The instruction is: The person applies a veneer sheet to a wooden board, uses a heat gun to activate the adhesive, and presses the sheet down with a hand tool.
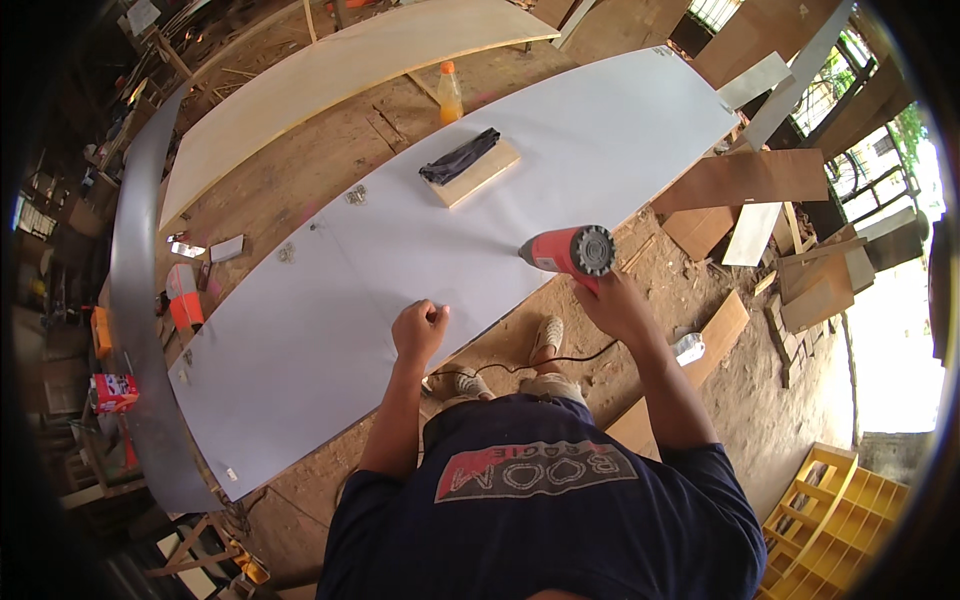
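A long panel with a pale grey-white surface (330, 350) lies before me, slanting from lower left to upper right. In my right hand (615, 308) is a red and black heat gun (553, 250), gripped by its handle, its dark nozzle pointing left over the panel's near edge. My left hand (420, 332) is closed in a fist at the same edge, with nothing visible in it. Farther back, a wooden block (480, 178) rests on the panel with a dark crumpled cloth (460, 156) on it. Small clusters of metal bits (357, 195) lie along the far edge.
A bottle with orange liquid (450, 95) stands beyond the panel, near a long curved wooden board (330, 75). Wood offcuts (745, 185) pile up at the right. A black cord (520, 368) runs by my feet. A yellow slatted frame (835, 530) is at lower right.
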